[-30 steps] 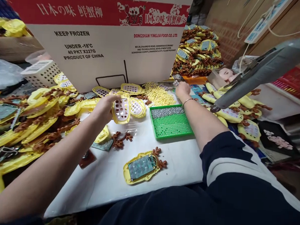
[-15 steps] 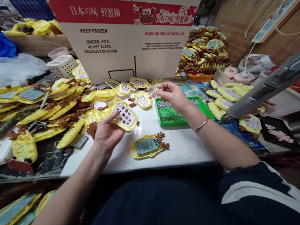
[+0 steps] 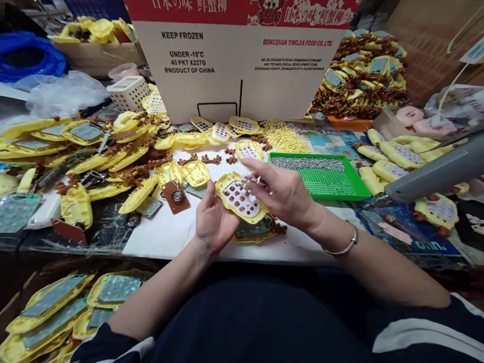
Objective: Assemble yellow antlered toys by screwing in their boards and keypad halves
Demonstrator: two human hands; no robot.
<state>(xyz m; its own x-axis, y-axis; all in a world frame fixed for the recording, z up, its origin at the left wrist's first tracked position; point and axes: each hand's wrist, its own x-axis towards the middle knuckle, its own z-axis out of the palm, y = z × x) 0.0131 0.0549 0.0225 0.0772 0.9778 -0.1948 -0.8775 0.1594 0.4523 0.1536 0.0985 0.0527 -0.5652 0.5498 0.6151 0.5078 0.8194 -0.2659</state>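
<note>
Crowded with parts on every side, working at a table [image 3: 163, 236] covered in white, facing a tall white carton [image 3: 233, 90] with a red band and printed lettering. Gripping a yellow shell [image 3: 241, 197] in the left hand [image 3: 216, 223], with the thumb at its edge and the palm beneath, tilting its pale, perforated panel upward. Pinching small lilac pieces [image 3: 258, 184] between the fingers of the right hand [image 3: 285, 197], right over the panel; cannot tell whether touching it. Wearing a silver bracelet [image 3: 353, 241] on the right wrist. Have a second yellow half [image 3: 256, 233] lying on the table, partly hidden by the held shell, with brown antler-like bits at its right end. Can see, just beyond the right hand, a green tray [image 3: 330, 185] with silver screws [image 3: 307, 163] heaped along its far side, and behind that a mound of small yellow pieces [image 3: 286, 138]. Find a grey tool [image 3: 439, 166] slanting in from the right, near rows of yellow units [image 3: 399, 152]. Notice more shells piled [image 3: 106, 157] to the left, beside a brown plate [image 3: 176, 196] with a round metallic part, and a far heap [image 3: 362, 74] of yellow and brown pieces behind the carton at right.
</note>
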